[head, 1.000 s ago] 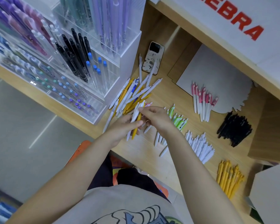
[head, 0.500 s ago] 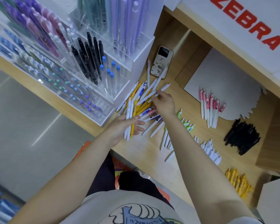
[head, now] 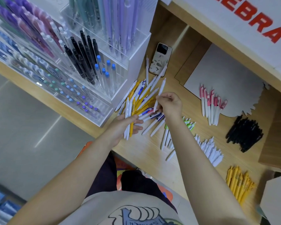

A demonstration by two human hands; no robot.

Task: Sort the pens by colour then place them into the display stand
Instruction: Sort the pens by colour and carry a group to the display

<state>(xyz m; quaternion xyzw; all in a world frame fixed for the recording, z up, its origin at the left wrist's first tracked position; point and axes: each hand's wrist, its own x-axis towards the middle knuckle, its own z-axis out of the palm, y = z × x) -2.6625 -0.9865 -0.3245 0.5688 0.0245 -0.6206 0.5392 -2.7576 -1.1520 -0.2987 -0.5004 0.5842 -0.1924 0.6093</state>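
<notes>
Since half a second ago your right hand [head: 169, 105] has lifted one white pen [head: 159, 95] clear of the mixed pile [head: 141, 99] at centre frame, pinching it; another pen is ready to sort. Your left hand [head: 126, 127] grips four or five pens. Five sorted groups lie right; the display stand [head: 81, 62] fills upper left.

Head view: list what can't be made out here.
- Red lettering: cut off by the top edge; first letters missing.
- Green-clipped pens: partly hidden behind the right forearm.
- Barcode labels on the mixed pens: too small to read.
- Yellow pens: print blurred.
</notes>
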